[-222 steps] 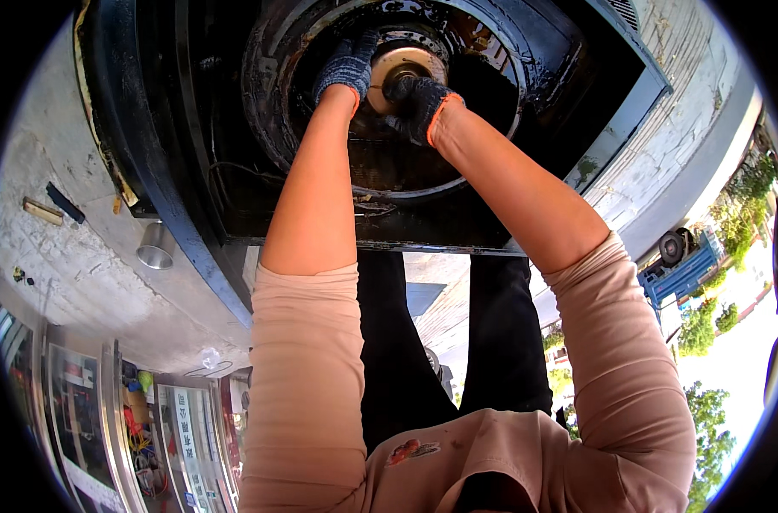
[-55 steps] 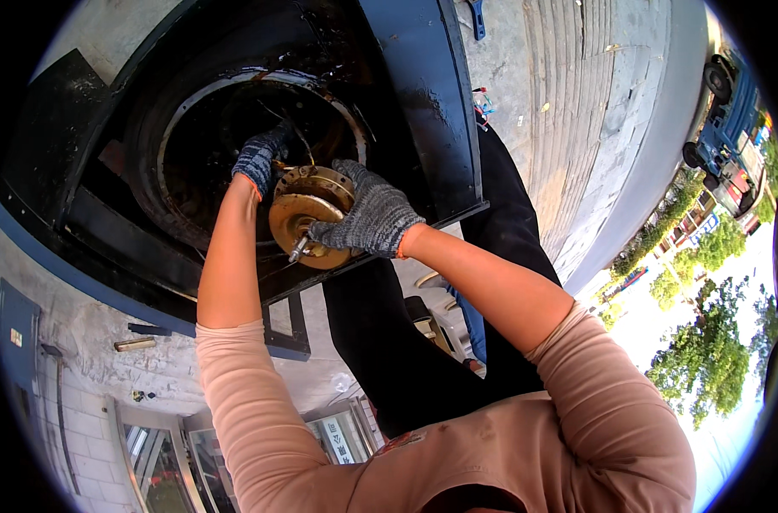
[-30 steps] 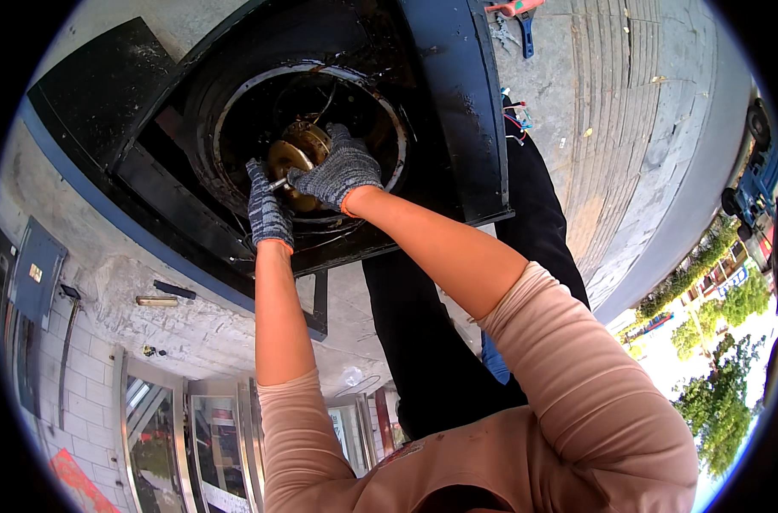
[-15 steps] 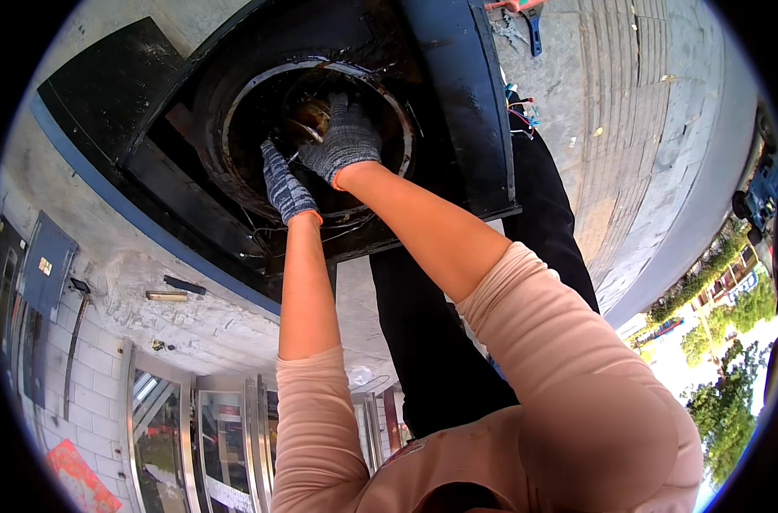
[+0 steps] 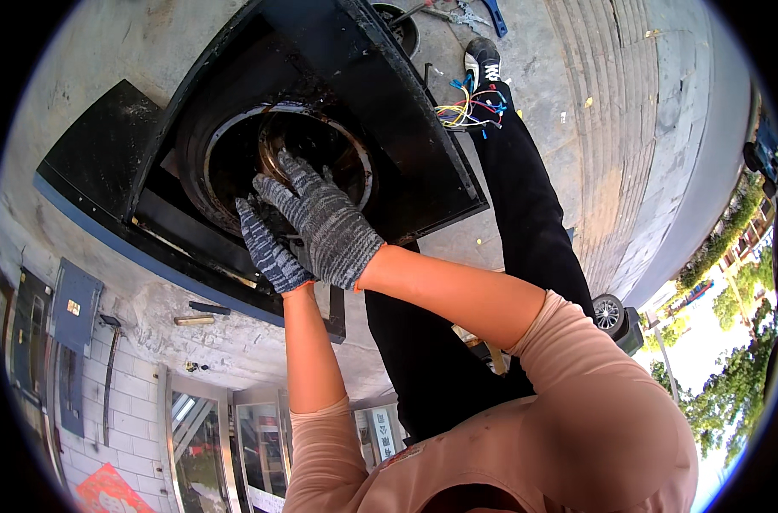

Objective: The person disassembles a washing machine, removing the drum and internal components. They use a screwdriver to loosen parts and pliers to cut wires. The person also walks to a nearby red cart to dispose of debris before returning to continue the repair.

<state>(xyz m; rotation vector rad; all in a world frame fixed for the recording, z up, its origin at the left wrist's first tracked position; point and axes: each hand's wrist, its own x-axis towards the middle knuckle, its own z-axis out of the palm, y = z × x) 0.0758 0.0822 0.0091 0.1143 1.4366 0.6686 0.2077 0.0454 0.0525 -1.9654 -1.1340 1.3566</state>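
My right hand (image 5: 318, 218), in a grey knit glove, reaches into the greasy round opening (image 5: 363, 154) of a black metal housing (image 5: 320, 51), its fingers stretched out with the tips at a brass-coloured round part (image 5: 271, 137). My left hand (image 5: 272, 245), gloved too, is just left of it at the opening's near edge, fingers extended and partly hidden by the right. Whether either hand presses on something underneath is hidden. The round part sits inside the opening, mostly dark with grease.
Coloured wires (image 5: 470, 109) hang at the housing's right side, beside my leg. A blue-handled tool (image 5: 496, 17) and a round dark container (image 5: 402, 34) are on the concrete beyond. A black panel (image 5: 98, 154) lies to the left. Glass doors (image 5: 201, 445) and a car wheel (image 5: 608, 315) show lower down.
My hands have drawn back toward the near rim, and my right fingers are more stretched out. The brass part, earlier gripped, now sits in the opening. The view has shifted, showing my right shoe.
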